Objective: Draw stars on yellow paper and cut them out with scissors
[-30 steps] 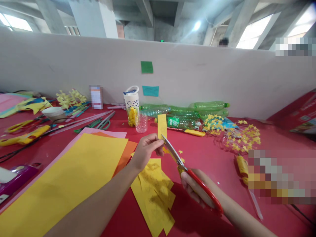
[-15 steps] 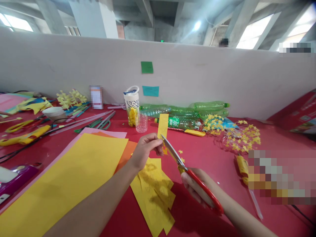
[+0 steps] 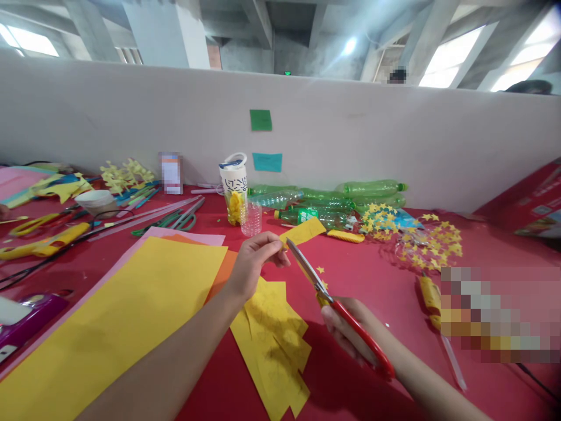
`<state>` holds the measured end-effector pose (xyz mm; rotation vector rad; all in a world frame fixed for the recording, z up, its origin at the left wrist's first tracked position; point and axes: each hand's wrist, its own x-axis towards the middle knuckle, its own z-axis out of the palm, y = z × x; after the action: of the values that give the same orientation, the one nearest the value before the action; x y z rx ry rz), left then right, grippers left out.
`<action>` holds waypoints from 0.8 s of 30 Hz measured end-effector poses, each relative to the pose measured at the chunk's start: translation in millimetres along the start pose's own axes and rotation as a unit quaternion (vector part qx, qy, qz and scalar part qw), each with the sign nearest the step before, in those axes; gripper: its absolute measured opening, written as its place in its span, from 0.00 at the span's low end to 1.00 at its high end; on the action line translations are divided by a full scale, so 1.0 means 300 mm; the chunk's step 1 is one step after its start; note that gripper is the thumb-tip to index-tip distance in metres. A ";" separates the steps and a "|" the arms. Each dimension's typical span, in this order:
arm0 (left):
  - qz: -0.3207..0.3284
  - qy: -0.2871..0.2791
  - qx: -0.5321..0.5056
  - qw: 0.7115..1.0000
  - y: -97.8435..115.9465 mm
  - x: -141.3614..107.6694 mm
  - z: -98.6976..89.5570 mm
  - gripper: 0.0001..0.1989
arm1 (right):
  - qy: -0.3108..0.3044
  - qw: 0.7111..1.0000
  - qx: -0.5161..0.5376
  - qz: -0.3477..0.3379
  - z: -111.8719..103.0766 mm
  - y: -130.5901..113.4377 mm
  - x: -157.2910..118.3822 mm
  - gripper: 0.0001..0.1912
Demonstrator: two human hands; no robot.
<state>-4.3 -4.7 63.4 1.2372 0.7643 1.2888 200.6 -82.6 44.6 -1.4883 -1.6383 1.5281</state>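
Observation:
A small yellow paper strip (image 3: 307,232) is pinched between the thumb and fingers of my left hand (image 3: 258,260), above the red table. My right hand (image 3: 350,327) is closed round the red handles of the scissors (image 3: 355,324). The blade tips touch or nearly touch the strip close to my left fingertips, and the blades look nearly together. Below my hands lies a loose pile of yellow paper pieces (image 3: 274,345). Two small yellow stars (image 3: 321,270) rest on the table beside the blades.
Large yellow sheets (image 3: 144,298) lie at the left, near a yellow glue gun (image 3: 65,238). Green bottles (image 3: 324,218), a printed cup (image 3: 234,181) and a clear ribbed cup (image 3: 251,219) stand or lie behind. Star clusters (image 3: 432,240) are at the right.
The yellow strip has turned from nearly upright to slanting up to the right. My left hand has shifted slightly; my right hand and the scissors have hardly moved.

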 end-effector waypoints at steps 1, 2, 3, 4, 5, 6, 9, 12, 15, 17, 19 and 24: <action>0.000 -0.001 0.002 1.000 0.002 0.001 -0.001 0.07 | -0.003 1.000 0.000 -0.003 -0.001 0.001 0.000 0.21; -0.001 -0.003 0.004 1.000 0.004 0.001 -0.003 0.07 | -0.005 1.000 -0.002 -0.007 -0.001 0.002 -0.001 0.21; -0.001 -0.007 0.008 1.000 0.007 0.002 -0.005 0.07 | -0.009 1.000 -0.004 -0.011 -0.002 0.002 -0.002 0.22; -0.002 -0.012 0.014 1.000 0.010 0.003 -0.008 0.07 | -0.013 1.000 -0.007 -0.014 -0.003 0.001 -0.004 0.22; -0.003 -0.019 0.020 1.000 0.012 0.004 -0.012 0.07 | -0.016 1.000 -0.009 -0.015 -0.005 -0.001 -0.006 0.22; -0.005 -0.027 0.026 0.999 0.015 0.005 -0.015 0.07 | -0.018 1.000 -0.012 -0.017 -0.006 -0.004 -0.009 0.22; -0.009 -0.047 0.036 0.998 0.020 0.009 -0.026 0.07 | -0.020 0.999 -0.018 -0.020 -0.010 -0.017 -0.014 0.21; -0.005 -0.062 0.038 0.997 0.023 0.012 -0.032 0.08 | -0.025 1.000 -0.014 -0.014 -0.011 -0.022 -0.011 0.22; -0.009 -0.062 0.039 0.997 0.023 0.012 -0.030 0.08 | -0.029 1.000 0.000 -0.001 -0.010 -0.014 -0.003 0.22; -0.029 -0.068 0.031 0.997 0.020 0.009 -0.024 0.08 | -0.028 1.000 0.011 -0.007 -0.008 -0.007 0.001 0.22; -0.054 -0.091 0.023 0.994 0.016 0.004 -0.016 0.10 | -0.025 0.999 0.022 -0.016 -0.005 -0.001 0.002 0.21; -0.048 -0.096 0.017 0.994 0.008 -0.002 -0.005 0.12 | -0.013 1.000 0.022 -0.009 -0.003 -0.001 -0.001 0.21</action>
<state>-6.5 -5.1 65.1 1.3141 0.7011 1.0655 201.2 -82.5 45.1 -1.4335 -1.6186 1.5698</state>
